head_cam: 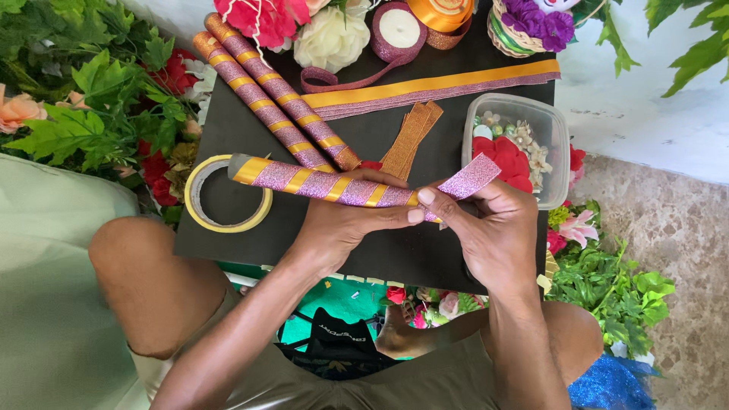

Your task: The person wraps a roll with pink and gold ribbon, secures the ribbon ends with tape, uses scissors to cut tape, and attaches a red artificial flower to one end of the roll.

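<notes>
Left hand [345, 220] gripped the striped stick [319, 182] over the black tabletop [380, 144], right hand [493, 228] pinching pink glitter ribbon [471, 177] against its end.

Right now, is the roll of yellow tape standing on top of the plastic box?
No, the yellow tape roll lies flat on the black board near the left hand, well apart from the clear plastic box on the right.

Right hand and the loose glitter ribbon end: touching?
Touching. The head view shows the right hand pinching the loose glitter ribbon end between thumb and fingers, against the wrapped stick that the left hand grips.
</notes>
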